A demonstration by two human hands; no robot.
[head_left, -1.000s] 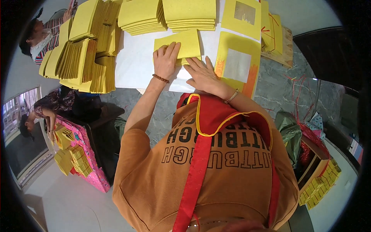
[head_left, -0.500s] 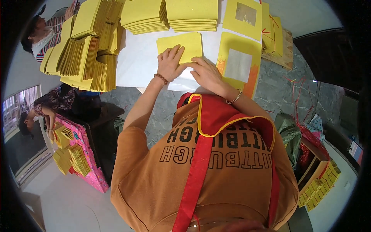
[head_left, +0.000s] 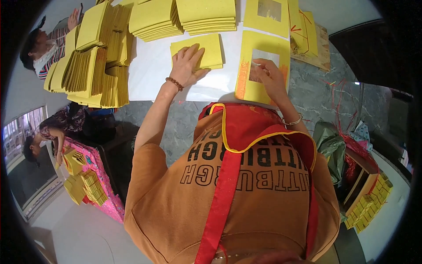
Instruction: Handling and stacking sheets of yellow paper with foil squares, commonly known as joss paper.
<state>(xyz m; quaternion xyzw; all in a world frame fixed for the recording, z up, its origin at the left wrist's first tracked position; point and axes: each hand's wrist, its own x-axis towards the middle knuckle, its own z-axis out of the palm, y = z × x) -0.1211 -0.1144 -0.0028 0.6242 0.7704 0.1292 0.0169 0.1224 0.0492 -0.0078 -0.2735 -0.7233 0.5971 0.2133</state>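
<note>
Head view: the yellow sheet [head_left: 212, 49] is lying flat on the white worktop [head_left: 149, 75], its long axis running left to right, with the right end slightly farther away. The near left part is covered by the left hand [head_left: 186, 67], which is much the nearer of the two. Left fingers are spread wide and flat, with nothing gripped; the thumb is laid along the near edge. From these fingers, the uncovered part of the sheet extends right and far.

The right hand [head_left: 270, 75] is placed well apart, to the right, over the panel sheet [head_left: 269, 54], whose long axis runs near to far. Right fingers are bent close together over its pale panel; a whitish patch is noted at the tips, but whether anything is held cannot be told. Beyond the yellow sheet, yellow stacks [head_left: 206, 15] are ranged.
</note>
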